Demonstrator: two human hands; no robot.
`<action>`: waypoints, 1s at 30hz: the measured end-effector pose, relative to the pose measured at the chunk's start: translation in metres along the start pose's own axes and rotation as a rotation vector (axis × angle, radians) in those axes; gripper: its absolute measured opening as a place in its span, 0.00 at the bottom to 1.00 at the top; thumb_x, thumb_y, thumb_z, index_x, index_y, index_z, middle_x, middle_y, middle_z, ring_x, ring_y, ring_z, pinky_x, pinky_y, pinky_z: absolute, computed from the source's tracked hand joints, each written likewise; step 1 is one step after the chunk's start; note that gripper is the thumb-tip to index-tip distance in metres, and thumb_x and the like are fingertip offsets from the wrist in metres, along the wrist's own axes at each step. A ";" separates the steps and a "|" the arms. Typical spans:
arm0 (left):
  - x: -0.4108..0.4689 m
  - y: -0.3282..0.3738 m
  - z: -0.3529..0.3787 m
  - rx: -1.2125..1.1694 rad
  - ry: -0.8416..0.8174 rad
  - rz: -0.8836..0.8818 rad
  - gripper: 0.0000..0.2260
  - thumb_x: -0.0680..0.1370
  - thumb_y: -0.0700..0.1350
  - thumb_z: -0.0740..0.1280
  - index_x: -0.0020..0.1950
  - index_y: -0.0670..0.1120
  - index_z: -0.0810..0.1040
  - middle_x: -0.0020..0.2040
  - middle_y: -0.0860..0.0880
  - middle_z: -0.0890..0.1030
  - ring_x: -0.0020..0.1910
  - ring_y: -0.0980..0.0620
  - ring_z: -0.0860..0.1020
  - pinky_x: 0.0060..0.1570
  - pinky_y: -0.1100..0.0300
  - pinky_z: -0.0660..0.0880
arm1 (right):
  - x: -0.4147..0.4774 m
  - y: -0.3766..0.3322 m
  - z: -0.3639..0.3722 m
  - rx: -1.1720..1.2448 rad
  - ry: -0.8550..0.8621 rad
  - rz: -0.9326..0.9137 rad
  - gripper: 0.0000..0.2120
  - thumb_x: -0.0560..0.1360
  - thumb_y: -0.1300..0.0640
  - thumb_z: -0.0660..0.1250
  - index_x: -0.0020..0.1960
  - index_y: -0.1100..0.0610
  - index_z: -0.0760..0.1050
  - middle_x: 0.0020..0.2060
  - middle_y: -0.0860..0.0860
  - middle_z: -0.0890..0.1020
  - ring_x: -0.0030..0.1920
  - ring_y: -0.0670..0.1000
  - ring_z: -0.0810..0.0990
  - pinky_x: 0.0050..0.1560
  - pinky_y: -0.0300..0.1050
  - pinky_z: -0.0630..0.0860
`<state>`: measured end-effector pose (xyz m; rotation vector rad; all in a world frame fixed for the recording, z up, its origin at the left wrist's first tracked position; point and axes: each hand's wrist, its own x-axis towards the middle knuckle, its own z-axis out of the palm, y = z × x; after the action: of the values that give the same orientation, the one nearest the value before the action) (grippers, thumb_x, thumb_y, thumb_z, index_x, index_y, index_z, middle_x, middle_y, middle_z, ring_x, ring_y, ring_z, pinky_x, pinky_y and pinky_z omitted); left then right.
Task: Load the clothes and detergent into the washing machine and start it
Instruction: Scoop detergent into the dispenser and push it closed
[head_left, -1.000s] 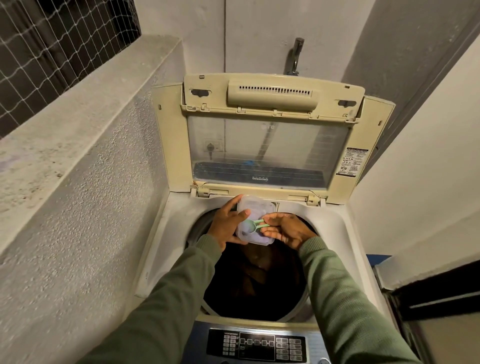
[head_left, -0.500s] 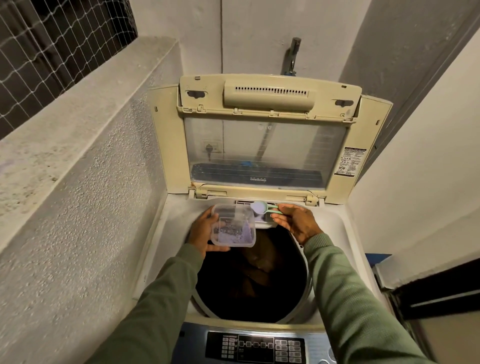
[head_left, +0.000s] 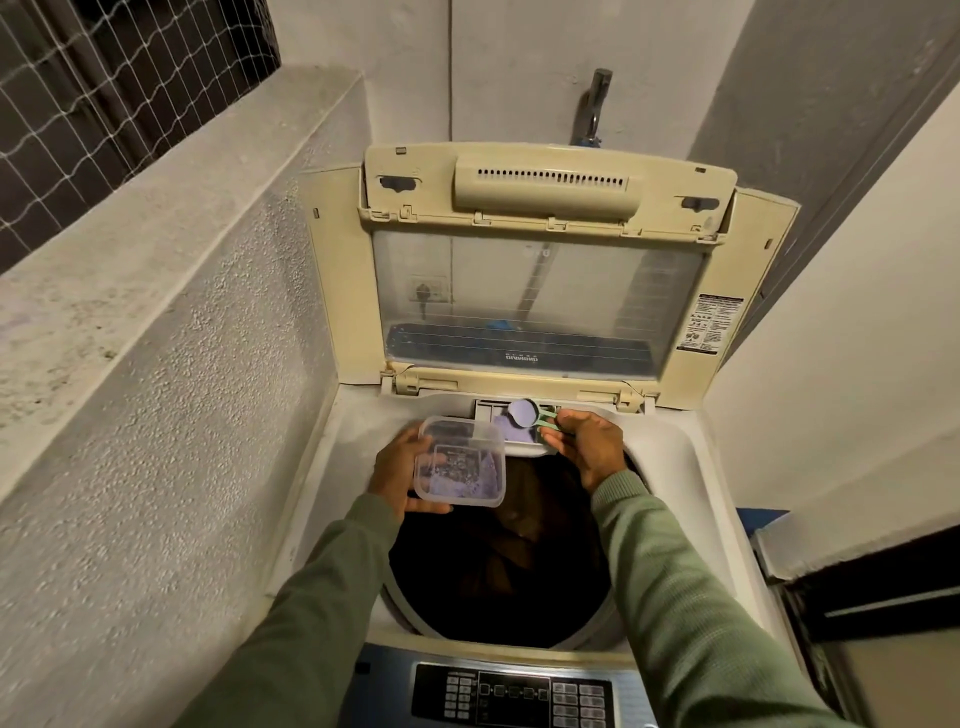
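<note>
A top-loading washing machine (head_left: 691, 467) stands with its lid (head_left: 535, 291) raised. Dark clothes (head_left: 509, 551) lie in the drum. My left hand (head_left: 397, 475) grips a clear plastic tub (head_left: 461, 462) of pale purple detergent powder over the drum's back left edge. My right hand (head_left: 584, 449) pinches the handle of a green scoop (head_left: 527, 413) heaped with powder. The scoop hovers over the open detergent drawer (head_left: 514, 423) at the back rim, which holds some powder.
The control panel (head_left: 511, 699) runs along the near edge. A rough concrete ledge (head_left: 156, 291) rises on the left under a netted window (head_left: 104, 83). A tap (head_left: 597, 104) sticks out of the back wall. A white wall closes in the right side.
My right hand lifted the filled scoop out of the tub and carried it back over the drawer. My left hand drew the tub to the left and levelled it.
</note>
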<state>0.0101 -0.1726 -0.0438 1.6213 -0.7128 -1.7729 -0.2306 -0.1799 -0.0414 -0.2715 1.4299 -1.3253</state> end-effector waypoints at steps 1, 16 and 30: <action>0.000 0.000 0.000 0.000 0.003 -0.005 0.19 0.79 0.54 0.63 0.70 0.55 0.71 0.59 0.42 0.79 0.54 0.37 0.78 0.40 0.38 0.80 | 0.000 0.001 0.001 -0.008 0.002 -0.004 0.05 0.77 0.69 0.63 0.46 0.64 0.78 0.38 0.59 0.83 0.37 0.55 0.83 0.36 0.40 0.83; -0.004 -0.006 -0.002 0.009 -0.011 0.010 0.19 0.78 0.58 0.61 0.67 0.53 0.73 0.59 0.42 0.78 0.54 0.37 0.78 0.36 0.44 0.81 | 0.001 0.002 0.001 -0.227 0.010 -0.199 0.16 0.69 0.75 0.62 0.40 0.59 0.82 0.43 0.55 0.85 0.45 0.53 0.81 0.47 0.44 0.80; -0.007 -0.005 -0.001 -0.012 0.007 0.038 0.17 0.79 0.55 0.62 0.68 0.56 0.71 0.60 0.41 0.78 0.55 0.36 0.78 0.38 0.42 0.81 | -0.010 -0.004 -0.012 -0.771 0.007 -0.405 0.09 0.70 0.67 0.68 0.44 0.59 0.85 0.42 0.54 0.86 0.47 0.51 0.82 0.58 0.47 0.79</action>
<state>0.0108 -0.1643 -0.0433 1.5953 -0.7239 -1.7399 -0.2388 -0.1667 -0.0351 -1.1095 1.9130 -1.0156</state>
